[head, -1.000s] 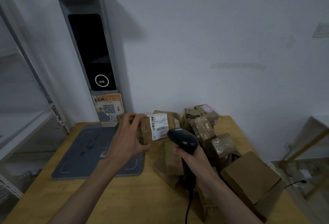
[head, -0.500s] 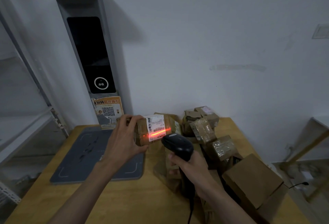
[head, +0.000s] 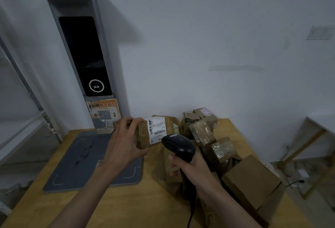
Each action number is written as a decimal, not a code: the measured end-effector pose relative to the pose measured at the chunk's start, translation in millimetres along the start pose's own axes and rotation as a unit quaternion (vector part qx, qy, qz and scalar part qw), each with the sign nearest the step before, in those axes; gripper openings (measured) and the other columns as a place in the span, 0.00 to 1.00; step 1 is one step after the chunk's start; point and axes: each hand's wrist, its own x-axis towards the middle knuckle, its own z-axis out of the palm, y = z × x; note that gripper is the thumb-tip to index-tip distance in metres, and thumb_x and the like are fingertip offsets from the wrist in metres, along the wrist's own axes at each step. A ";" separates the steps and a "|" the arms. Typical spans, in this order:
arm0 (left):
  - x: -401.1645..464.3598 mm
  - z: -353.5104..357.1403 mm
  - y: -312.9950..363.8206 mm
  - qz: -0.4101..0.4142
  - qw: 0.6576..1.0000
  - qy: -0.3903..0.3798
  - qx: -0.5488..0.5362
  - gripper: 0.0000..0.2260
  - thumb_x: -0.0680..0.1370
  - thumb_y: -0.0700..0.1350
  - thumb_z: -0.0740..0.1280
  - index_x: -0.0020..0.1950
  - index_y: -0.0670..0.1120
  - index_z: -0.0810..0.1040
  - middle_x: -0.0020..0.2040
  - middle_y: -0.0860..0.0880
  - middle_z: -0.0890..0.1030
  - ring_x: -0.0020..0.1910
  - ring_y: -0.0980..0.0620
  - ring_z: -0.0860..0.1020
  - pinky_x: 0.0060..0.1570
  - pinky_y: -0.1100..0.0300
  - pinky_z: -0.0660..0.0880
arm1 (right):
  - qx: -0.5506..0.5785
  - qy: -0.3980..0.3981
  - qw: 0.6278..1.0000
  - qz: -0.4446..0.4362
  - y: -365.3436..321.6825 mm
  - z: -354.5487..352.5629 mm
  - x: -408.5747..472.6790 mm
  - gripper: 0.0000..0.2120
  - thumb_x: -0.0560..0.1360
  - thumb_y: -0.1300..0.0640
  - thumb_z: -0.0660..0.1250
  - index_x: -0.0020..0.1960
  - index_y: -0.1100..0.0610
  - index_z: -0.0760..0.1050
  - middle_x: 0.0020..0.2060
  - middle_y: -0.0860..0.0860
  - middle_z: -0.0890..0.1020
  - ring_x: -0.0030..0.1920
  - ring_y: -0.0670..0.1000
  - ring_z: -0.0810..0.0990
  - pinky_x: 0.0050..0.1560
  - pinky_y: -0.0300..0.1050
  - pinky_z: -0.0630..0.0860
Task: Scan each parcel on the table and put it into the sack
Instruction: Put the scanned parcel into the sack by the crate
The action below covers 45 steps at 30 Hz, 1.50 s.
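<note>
Right hand (head: 194, 168) grips scanner (head: 178, 147), aimed at the label of a parcel (head: 154, 131) gripped above the table (head: 116, 207) by left hand (head: 123, 146); behind, many parcels (head: 208, 133) remain unsacked; sack unseen.

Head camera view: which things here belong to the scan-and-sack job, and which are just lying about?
Part of the job:
- held parcel, gripped by the left hand
- barcode scanner, gripped by the right hand
- parcel pile on the table

Just lying about:
- grey mat
- grey kiosk with its orange QR notice

No sack shows in this view.
</note>
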 end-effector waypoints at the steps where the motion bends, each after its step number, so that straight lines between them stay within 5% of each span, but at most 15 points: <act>1: 1.0 1.1 0.7 0.001 1.000 -0.003 -0.001 0.42 0.60 0.54 0.82 0.70 0.54 0.67 0.65 0.50 0.65 0.62 0.48 0.71 0.50 0.50 0.80 | 0.002 0.002 1.000 0.000 -0.5 -0.6 -1.1 0.11 0.77 0.59 0.73 0.54 0.45 0.80 0.47 0.52 0.84 0.41 0.45 0.85 0.51 0.52 0.84; 5: 4.3 6.1 5.4 0.011 1.000 -0.019 -0.008 0.43 0.60 0.54 0.82 0.71 0.55 0.67 0.66 0.50 0.65 0.62 0.47 0.71 0.51 0.49 0.79 | -0.009 0.017 1.000 0.010 -0.4 -5.3 -7.0 0.10 0.77 0.59 0.73 0.52 0.44 0.80 0.48 0.53 0.84 0.41 0.46 0.86 0.54 0.53 0.83; 10: 7.2 14.1 15.6 0.049 0.997 -0.045 -0.035 0.43 0.60 0.57 0.82 0.71 0.55 0.66 0.65 0.50 0.67 0.62 0.49 0.69 0.57 0.51 0.76 | -0.003 0.075 0.997 0.025 3.6 -17.5 -15.8 0.09 0.77 0.61 0.72 0.56 0.51 0.82 0.46 0.52 0.84 0.46 0.50 0.85 0.43 0.40 0.81; 16: -3.9 27.5 37.8 0.093 0.981 -0.126 -0.116 0.43 0.60 0.61 0.79 0.70 0.61 0.64 0.65 0.57 0.69 0.62 0.53 0.69 0.59 0.52 0.72 | -0.010 0.176 0.984 -0.010 10.7 -41.1 -35.7 0.13 0.78 0.59 0.71 0.59 0.45 0.77 0.45 0.39 0.86 0.48 0.41 0.83 0.47 0.36 0.78; 20: -27.5 42.5 57.4 0.132 0.956 -0.192 -0.180 0.41 0.60 0.59 0.80 0.70 0.61 0.65 0.65 0.59 0.68 0.62 0.57 0.70 0.57 0.57 0.72 | 0.001 0.276 0.961 0.010 27.4 -54.1 -61.6 0.12 0.77 0.56 0.72 0.59 0.48 0.77 0.48 0.48 0.86 0.52 0.50 0.84 0.56 0.50 0.80; 22: -40.3 50.9 67.4 0.152 0.943 -0.215 -0.203 0.40 0.61 0.57 0.81 0.69 0.61 0.66 0.64 0.60 0.68 0.60 0.59 0.70 0.56 0.59 0.72 | 0.003 0.309 0.951 0.021 39.1 -58.8 -81.5 0.11 0.77 0.56 0.72 0.58 0.50 0.78 0.45 0.50 0.85 0.49 0.54 0.84 0.53 0.53 0.80; 25: -60.7 65.2 86.0 0.167 0.925 -0.255 -0.226 0.39 0.60 0.57 0.81 0.67 0.62 0.67 0.63 0.59 0.69 0.56 0.58 0.71 0.55 0.56 0.74 | -0.020 0.370 0.927 0.053 56.5 -67.7 -117.1 0.05 0.76 0.57 0.73 0.51 0.53 0.80 0.39 0.51 0.83 0.42 0.53 0.81 0.44 0.49 0.77; 29: -99.0 88.8 119.9 0.189 0.890 -0.318 -0.267 0.39 0.61 0.56 0.82 0.66 0.62 0.66 0.62 0.58 0.71 0.58 0.57 0.73 0.52 0.59 0.73 | -0.014 0.432 0.896 0.105 80.6 -76.5 -174.5 0.07 0.76 0.60 0.71 0.51 0.50 0.79 0.47 0.52 0.85 0.50 0.55 0.84 0.50 0.49 0.83; 31: -123.0 100.0 139.9 0.198 0.872 -0.349 -0.281 0.41 0.61 0.55 0.82 0.70 0.60 0.65 0.65 0.57 0.71 0.59 0.56 0.72 0.53 0.60 0.71 | 0.000 0.467 0.876 0.122 92.7 -76.6 -208.4 0.07 0.77 0.61 0.70 0.53 0.52 0.79 0.46 0.52 0.85 0.48 0.51 0.85 0.43 0.41 0.82; 36: -188.4 124.5 192.0 0.202 0.827 -0.427 -0.303 0.47 0.63 0.50 0.82 0.77 0.53 0.60 0.72 0.52 0.68 0.62 0.57 0.70 0.57 0.60 0.71 | 0.034 0.555 0.816 0.158 126.1 -78.1 -292.4 0.08 0.76 0.64 0.71 0.52 0.53 0.81 0.47 0.53 0.86 0.51 0.54 0.85 0.55 0.54 0.82; 39: -225.3 136.3 220.8 0.193 0.810 -0.465 -0.300 0.48 0.64 0.48 0.82 0.78 0.51 0.59 0.76 0.50 0.63 0.69 0.51 0.69 0.66 0.50 0.73 | 0.063 0.602 0.776 0.179 148.3 -80.4 -336.8 0.08 0.75 0.63 0.72 0.52 0.53 0.81 0.48 0.54 0.86 0.50 0.54 0.85 0.58 0.58 0.81; 45: -285.2 163.4 271.4 0.194 0.762 -0.538 -0.304 0.44 0.64 0.49 0.81 0.74 0.50 0.63 0.70 0.51 0.68 0.67 0.53 0.71 0.69 0.47 0.72 | 0.156 0.641 0.726 0.196 195.8 -86.4 -404.9 0.09 0.76 0.66 0.70 0.50 0.54 0.81 0.49 0.55 0.86 0.51 0.55 0.86 0.59 0.59 0.81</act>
